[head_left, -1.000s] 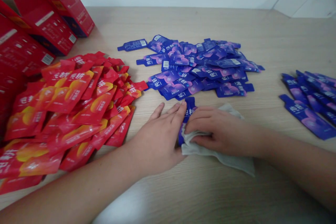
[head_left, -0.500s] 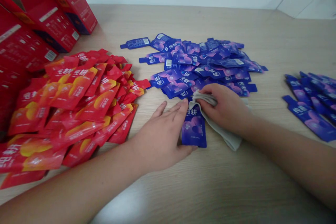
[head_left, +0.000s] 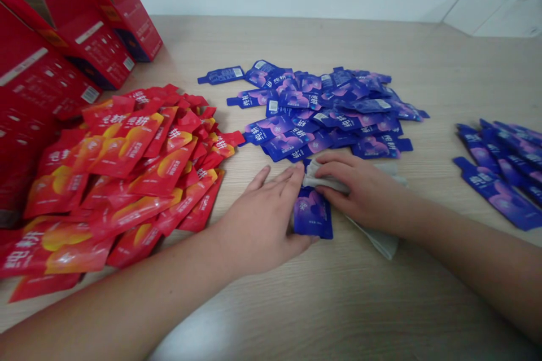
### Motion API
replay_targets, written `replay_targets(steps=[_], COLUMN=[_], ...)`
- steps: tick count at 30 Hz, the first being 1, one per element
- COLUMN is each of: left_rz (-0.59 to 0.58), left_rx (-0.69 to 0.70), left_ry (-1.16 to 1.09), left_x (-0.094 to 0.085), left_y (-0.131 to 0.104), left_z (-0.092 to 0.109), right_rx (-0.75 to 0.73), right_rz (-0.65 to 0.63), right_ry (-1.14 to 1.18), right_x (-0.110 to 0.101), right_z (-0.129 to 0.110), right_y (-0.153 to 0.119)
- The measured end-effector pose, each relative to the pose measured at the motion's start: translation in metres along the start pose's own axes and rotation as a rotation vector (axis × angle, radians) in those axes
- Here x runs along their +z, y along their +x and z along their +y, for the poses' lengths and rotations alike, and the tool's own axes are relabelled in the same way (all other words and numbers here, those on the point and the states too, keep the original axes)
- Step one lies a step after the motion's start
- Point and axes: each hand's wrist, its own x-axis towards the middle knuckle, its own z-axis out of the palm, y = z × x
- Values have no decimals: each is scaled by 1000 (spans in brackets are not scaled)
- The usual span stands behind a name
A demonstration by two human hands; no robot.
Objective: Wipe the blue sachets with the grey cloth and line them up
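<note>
A purple sachet (head_left: 312, 217) with a narrow neck lies flat on the table in front of me. My left hand (head_left: 266, 220) rests along its left side, fingers stretched out and thumb at its lower edge. In my right hand (head_left: 359, 192) is a folded whitish cloth (head_left: 383, 242), bunched under the fingers and pressed on the upper part of the sachet. The cloth hides the sachet's upper printing. Just beyond both hands spreads a pile of similar purple sachets (head_left: 292, 138).
Left of my hands is a heap of red and orange sachets (head_left: 127, 141). Open red boxes (head_left: 91, 39) stand behind it. More purple sachets (head_left: 502, 192) lie at the far right. A clear angular object (head_left: 474, 11) sits by the wall at the back right.
My right hand has moved the cloth slightly down the sachet, covering its upper lettering. The left hand stays in place. The whole view has shifted a little.
</note>
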Motion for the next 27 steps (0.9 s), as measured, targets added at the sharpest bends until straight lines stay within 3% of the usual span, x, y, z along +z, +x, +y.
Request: replay_targets(steps=[7,12,15,20,27], left_rz=[6,-6,0,5,5], left_rx=[-4,5,6,-8,-9], left_ry=[-20,-46,-52,-45,-24], left_x=[1,2,2,0,-1], left_y=[0,-1,-1,-1,0], left_z=[0,-3,-2,1,1], right_rx=[6,-242,-223,-157,-49], right_rz=[1,-246,-292,-235,-51], right_ry=[90,385,386,311,177], right_x=[-8,-18,-16,-11,-4], right_z=[-5,-22,-20,-8,13], right_y=[2,0,3,12,19])
